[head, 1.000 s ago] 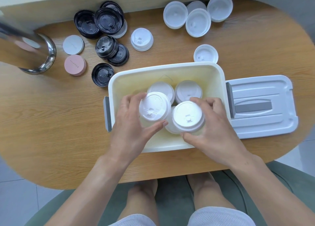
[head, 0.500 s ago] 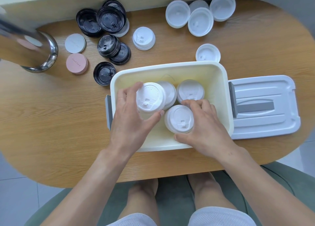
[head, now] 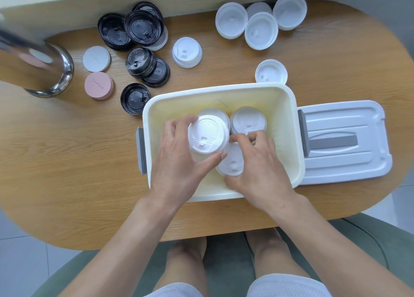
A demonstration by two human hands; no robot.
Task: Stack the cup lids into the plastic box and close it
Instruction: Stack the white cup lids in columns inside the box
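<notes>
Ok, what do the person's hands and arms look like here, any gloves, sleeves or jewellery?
Both are bare: the left hand and right hand wear no gloves, and no rings, watch or bracelets show. The forearms are uncovered to the frame edge, with no sleeves in view. Light grey shorts show below.

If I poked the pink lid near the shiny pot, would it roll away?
Probably not. The pink lid lies flat on the wooden table, so it would likely slide, not roll. It looks thin and small, so probably light. It seems stiff rather than floppy, since its edge keeps a neat round shape.

Left hand (head: 179, 160) grips white lid stack (head: 207, 136) over box (head: 289, 126); right hand (head: 257, 169) seemingly on another.
</notes>
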